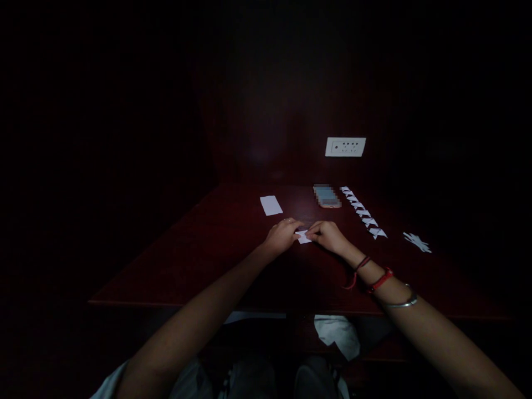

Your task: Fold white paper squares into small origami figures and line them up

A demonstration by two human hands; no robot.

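A small folded piece of white paper (304, 239) lies near the middle of the dark red table (208, 260). My left hand (283, 234) grips its left side, thumb at the paper's edge. From the right, my right hand (328, 235) pinches the paper between thumb and fingers. The fold itself is partly covered by my fingers. Beyond my left hand rests a flat white paper sheet (271, 205). To the right runs a row of several folded white paper pieces (363, 213), with a small pile of thin paper strips (417, 242) farther right.
A phone (327, 195), its screen blurred, lies behind my right hand. A white wall socket (345, 147) is set in the dark wall beyond the table. Some pale cloth or paper (337, 334) shows below the front edge, above my knees.
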